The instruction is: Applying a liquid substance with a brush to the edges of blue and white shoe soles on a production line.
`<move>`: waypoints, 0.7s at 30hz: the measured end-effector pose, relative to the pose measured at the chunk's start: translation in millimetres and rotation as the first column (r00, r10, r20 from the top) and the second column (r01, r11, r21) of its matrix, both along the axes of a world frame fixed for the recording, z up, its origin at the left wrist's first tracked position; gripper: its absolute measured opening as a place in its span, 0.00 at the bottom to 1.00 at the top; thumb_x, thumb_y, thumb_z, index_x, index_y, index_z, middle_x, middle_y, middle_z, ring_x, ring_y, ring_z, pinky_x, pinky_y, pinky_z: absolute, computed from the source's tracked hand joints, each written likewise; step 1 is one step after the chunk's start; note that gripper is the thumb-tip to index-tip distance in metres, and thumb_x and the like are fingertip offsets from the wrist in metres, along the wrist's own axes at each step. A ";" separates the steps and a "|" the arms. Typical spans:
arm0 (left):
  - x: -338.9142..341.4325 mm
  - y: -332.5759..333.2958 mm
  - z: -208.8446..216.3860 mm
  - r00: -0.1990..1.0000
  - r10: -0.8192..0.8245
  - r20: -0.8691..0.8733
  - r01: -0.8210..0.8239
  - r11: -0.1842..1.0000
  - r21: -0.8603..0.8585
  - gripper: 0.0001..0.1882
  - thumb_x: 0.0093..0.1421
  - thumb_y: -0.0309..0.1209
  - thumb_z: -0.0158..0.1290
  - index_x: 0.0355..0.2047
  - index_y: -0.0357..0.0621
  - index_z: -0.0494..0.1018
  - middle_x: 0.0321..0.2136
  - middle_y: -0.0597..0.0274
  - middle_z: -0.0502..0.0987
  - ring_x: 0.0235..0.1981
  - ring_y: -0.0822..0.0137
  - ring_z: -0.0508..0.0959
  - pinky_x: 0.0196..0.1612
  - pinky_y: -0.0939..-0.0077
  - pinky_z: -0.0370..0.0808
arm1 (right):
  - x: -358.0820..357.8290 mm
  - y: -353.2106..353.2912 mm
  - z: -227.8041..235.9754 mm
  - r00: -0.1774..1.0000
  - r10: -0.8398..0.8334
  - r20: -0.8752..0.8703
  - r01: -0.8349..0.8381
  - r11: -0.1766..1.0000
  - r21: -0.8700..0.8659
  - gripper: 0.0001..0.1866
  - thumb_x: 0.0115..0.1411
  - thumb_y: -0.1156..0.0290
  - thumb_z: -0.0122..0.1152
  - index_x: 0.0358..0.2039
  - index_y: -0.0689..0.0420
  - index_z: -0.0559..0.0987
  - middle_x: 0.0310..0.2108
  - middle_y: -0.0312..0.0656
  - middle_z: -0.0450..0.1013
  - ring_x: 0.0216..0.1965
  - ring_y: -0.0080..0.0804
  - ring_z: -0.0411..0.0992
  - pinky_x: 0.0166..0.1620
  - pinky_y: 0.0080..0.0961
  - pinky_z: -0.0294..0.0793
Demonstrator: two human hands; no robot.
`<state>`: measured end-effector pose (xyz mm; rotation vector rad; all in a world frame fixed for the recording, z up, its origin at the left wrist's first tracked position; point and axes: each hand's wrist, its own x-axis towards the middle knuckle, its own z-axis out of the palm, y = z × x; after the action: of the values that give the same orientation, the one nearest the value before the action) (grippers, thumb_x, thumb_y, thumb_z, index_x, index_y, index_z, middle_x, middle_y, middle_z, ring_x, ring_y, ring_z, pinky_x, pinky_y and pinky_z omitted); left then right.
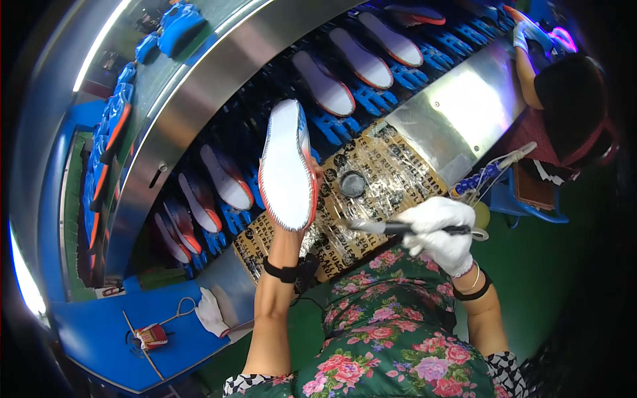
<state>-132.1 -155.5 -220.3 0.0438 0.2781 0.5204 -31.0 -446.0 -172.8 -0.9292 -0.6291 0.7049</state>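
Observation:
A shoe upper [288, 169] with a white stitched bottom and red and blue sides is raised, bottom facing up, in front of me. Behind it my left hand [318, 174] is closed around it; only some bare fingers show at its right edge. My right hand [438, 229], in a white glove, grips a black-handled brush [398, 228] whose pale end points left, apart from the upper. Between the two hands and a little farther off, a small dark round cup [353, 184] with whitish contents stands on the taped cardboard [398, 166].
Several more uppers [324, 84] lie on blue racks [371, 98] along the curved line ahead. At the lower left, a blue table [99, 338] bears a white glove [211, 312] and a small red box [152, 337]. A co-worker [564, 113] sits at the upper right.

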 end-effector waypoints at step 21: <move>150.4 175.0 -97.7 0.923 0.154 0.354 -0.362 0.661 0.657 0.27 0.70 0.37 0.39 0.67 0.44 0.61 0.64 0.58 0.69 0.64 0.59 0.69 0.68 0.64 0.63 | 17.8 46.4 -61.5 0.793 -0.277 -0.543 0.267 0.959 -0.099 0.12 0.61 0.80 0.58 0.44 0.70 0.81 0.37 0.52 0.80 0.26 0.27 0.76 0.27 0.17 0.76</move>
<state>18.2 19.5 -317.9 0.7082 -0.2144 0.8978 -13.2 -399.6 -234.3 -0.7573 0.0324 0.6753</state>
